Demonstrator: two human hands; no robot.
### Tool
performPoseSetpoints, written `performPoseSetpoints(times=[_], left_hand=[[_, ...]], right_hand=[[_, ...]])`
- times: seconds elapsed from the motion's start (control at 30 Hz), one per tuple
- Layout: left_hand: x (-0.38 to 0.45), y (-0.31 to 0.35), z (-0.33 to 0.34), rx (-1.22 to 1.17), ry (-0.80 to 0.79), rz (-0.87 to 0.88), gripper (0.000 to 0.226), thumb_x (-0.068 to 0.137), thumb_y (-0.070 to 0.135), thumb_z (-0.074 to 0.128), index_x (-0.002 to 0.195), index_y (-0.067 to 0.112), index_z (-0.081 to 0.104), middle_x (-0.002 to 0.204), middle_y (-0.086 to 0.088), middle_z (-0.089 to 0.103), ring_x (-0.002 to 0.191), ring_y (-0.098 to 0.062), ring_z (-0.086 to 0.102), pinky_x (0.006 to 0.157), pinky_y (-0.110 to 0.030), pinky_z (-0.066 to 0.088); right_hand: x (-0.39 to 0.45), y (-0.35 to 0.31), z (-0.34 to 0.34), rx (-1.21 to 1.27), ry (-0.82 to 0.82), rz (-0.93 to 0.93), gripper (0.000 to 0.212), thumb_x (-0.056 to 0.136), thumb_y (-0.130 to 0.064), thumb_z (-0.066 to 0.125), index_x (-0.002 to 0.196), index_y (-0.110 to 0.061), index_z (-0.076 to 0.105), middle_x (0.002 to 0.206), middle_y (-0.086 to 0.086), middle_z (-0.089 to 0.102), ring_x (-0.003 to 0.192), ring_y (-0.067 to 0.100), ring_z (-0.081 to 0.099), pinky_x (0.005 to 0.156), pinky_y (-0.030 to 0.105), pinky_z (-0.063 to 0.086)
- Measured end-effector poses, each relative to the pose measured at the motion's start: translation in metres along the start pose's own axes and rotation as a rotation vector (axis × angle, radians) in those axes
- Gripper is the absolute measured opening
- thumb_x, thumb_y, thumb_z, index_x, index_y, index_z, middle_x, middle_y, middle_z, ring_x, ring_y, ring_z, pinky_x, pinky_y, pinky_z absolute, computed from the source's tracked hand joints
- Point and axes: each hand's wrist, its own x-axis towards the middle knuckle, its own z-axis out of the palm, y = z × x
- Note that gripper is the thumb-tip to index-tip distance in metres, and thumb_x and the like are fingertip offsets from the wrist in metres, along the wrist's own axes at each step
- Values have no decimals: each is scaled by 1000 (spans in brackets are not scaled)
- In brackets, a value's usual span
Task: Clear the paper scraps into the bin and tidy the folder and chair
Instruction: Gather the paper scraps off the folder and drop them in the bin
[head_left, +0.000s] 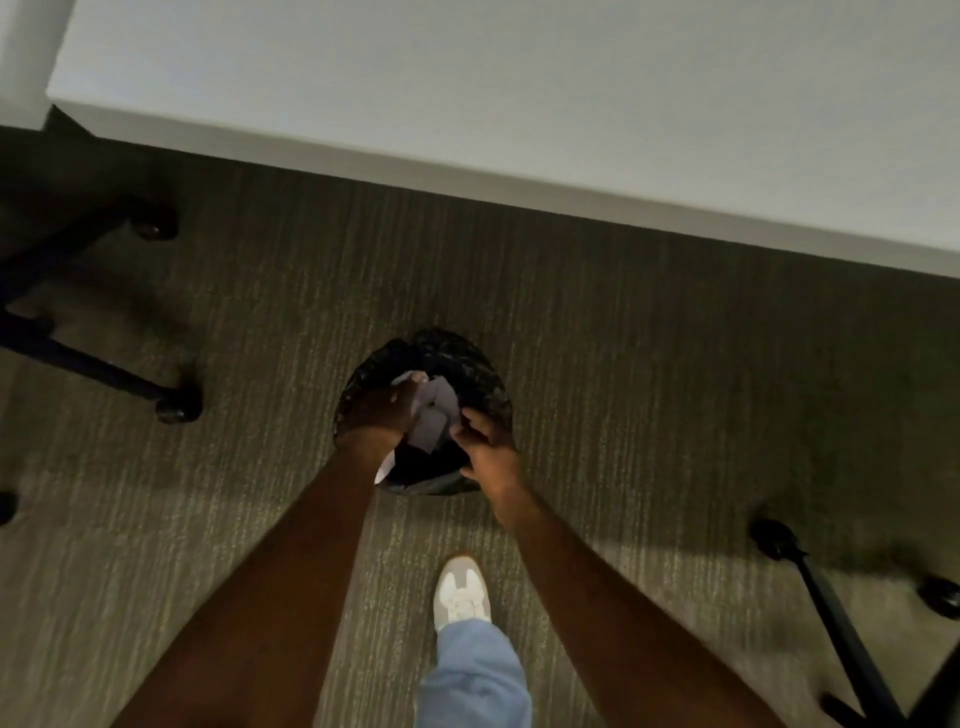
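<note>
A small round bin (470, 364) with a black liner stands on the carpet below me. Both my hands are over its mouth. My left hand (382, 408) grips a bunch of white paper scraps (435, 410) that hang into the bin. My right hand (485, 441) is at the bin's right rim, its fingertips touching the same scraps. Another white scrap edge (385, 470) shows under my left wrist. No folder is in view.
A white table edge (519, 171) runs across the top. Black wheeled chair bases stand at the left (171, 405) and at the lower right (831, 613). My white shoe (462, 592) is on the striped carpet just behind the bin.
</note>
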Motion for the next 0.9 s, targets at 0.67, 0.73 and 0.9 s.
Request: performPoseSetpoints(times=[0.67, 0.73, 0.9], left_hand=[[-146, 120, 6, 500, 103, 612, 71, 94, 56, 37, 148, 10, 39, 144, -15, 52, 129, -34, 51, 106, -46, 44], [-161, 146, 18, 522, 101, 665, 67, 97, 53, 44, 150, 13, 35, 146, -13, 50, 130, -33, 49, 106, -46, 43], [-206, 224, 62, 550, 39, 844, 69, 97, 44, 51, 154, 13, 28, 155, -13, 40, 143, -29, 37, 122, -43, 25]], right_hand=[[-107, -46, -176, -1223, 408, -702, 65, 94, -53, 45, 145, -12, 39, 151, 11, 43, 143, 30, 35, 122, 48, 18], [-121, -54, -206, -1193, 463, -689, 66, 94, -53, 45, 146, -11, 38, 152, 12, 42, 144, 29, 33, 123, 48, 14], [-164, -62, -289, -1129, 555, -672, 76, 97, -52, 42, 156, -10, 19, 163, 11, 22, 153, 25, 13, 124, 46, 8]])
